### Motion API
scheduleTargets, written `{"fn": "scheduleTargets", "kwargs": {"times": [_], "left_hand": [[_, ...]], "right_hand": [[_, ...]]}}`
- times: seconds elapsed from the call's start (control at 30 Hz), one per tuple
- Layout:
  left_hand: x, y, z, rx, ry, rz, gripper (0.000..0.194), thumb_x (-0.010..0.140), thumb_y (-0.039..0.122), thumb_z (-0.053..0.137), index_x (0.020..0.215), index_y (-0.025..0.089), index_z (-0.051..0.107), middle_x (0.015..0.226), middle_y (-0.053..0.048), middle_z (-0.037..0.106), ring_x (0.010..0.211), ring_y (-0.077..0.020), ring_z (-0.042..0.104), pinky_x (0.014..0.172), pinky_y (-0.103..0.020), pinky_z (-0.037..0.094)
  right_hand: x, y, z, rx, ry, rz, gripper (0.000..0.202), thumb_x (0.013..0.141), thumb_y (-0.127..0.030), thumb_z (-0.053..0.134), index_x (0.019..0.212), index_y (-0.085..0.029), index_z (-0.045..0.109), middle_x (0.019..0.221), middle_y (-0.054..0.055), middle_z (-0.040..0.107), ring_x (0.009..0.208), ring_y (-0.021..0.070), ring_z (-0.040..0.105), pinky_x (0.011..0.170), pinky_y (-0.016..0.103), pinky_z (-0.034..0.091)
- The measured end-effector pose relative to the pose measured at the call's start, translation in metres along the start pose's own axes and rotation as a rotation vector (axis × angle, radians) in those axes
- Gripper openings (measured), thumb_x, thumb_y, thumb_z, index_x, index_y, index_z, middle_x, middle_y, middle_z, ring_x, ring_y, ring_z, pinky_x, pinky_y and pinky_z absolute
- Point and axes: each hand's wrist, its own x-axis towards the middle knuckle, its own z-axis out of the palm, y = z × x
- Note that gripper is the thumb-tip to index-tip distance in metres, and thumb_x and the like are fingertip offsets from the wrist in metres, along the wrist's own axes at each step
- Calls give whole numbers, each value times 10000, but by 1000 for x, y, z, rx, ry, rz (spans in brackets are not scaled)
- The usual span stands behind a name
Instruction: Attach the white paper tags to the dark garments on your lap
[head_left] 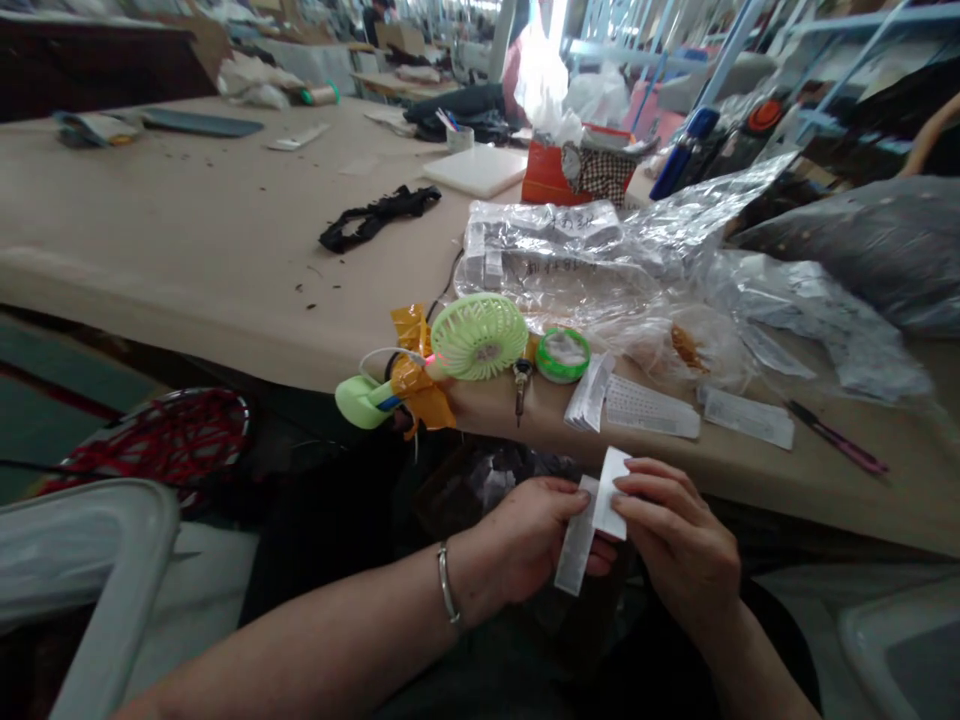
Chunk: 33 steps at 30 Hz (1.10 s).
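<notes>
Just off the table's front edge, my left hand (525, 535) pinches a narrow translucent white strip (576, 545) between thumb and fingers. My right hand (679, 530) is closed on a whiter label (613, 495), which overlaps the strip's right side. Behind the hands, on the table edge, lie a folded stack of white labels (590, 393), a fanned row of printed labels (651, 408) and another small pile (748, 418). A green tape roll (562, 354) sits left of them.
A green fan (480, 337) is taped at the table edge (480, 405). Clear plastic bags (555, 275) spread behind it. Pink-handled scissors or tweezers (838, 437) lie right. Black cloth (379, 217), a white block (476, 170) and a red box (547, 172) stand farther back.
</notes>
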Motion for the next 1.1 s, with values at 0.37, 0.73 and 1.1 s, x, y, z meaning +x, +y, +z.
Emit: {"fn": "scheduleTargets", "kwargs": {"times": [0.37, 0.73, 1.1], "left_hand": [[0, -7, -7, -147, -44, 26, 118, 769, 197, 638, 722, 89, 621, 607, -10, 566, 482, -84, 517, 478, -208, 375], [-2, -8, -4, -148, 24, 43, 137, 651, 168, 740, 683, 99, 625, 601, -11, 586, 515, -87, 531, 502, -198, 384], [5, -16, -11, 26, 99, -5, 233, 832, 306, 620, 893, 82, 619, 709, -91, 671, 565, -154, 627, 585, -267, 485]], "right_hand": [[-17, -25, 9, 62, -198, -65, 159, 862, -95, 575, 858, -195, 699, 874, 49, 710, 1014, 199, 625, 897, 368, 523], [-23, -29, 18, 57, -168, -44, 158, 853, -69, 588, 878, -189, 688, 900, 48, 707, 1037, 208, 607, 920, 383, 504], [-9, 29, -36, -422, -25, 216, 369, 924, -317, 518, 1253, -150, 521, 1173, 146, 621, 1174, 283, 523, 965, 475, 471]]}}
